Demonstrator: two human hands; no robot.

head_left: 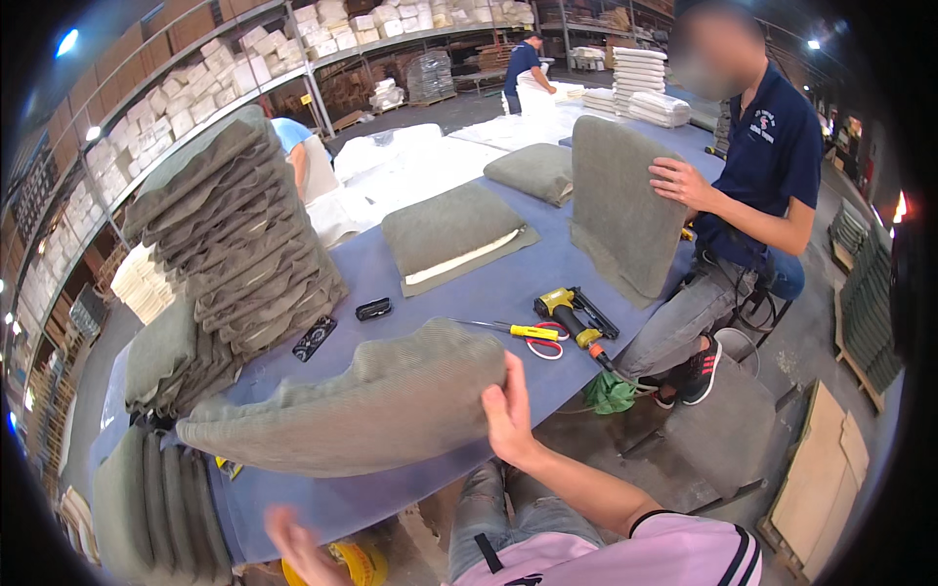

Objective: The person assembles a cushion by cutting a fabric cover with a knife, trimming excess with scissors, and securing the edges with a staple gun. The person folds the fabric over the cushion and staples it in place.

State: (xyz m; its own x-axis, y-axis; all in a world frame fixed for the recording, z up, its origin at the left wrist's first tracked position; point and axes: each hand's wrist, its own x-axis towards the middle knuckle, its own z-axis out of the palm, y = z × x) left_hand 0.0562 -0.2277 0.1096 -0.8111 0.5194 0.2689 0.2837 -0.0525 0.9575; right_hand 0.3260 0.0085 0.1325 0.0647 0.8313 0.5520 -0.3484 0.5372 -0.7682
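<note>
My right hand (508, 411) grips the right end of a grey-green fabric-covered seat cushion (371, 408), thumb on the near side. The cushion is tilted up on its edge above the blue table (420, 503), its upper edge wavy and its left end slightly blurred. Off the cushion, near the front edge of the table, my left hand (296, 547) is blurred by motion. Its thumb stands apart from the fingers and nothing shows in it. Beyond the cushion lie a yellow screwdriver (523, 331), red-handled scissors (549, 342) and a yellow-black staple gun (567, 314).
A tall stack of grey fabric covers (234, 225) rises at the left, with upright cushions (156, 503) below it. A glasses case (373, 310) lies mid-table. At the right a seated co-worker (762, 176) holds a grey cushion (625, 210). A yellow bucket (362, 565) stands below the table.
</note>
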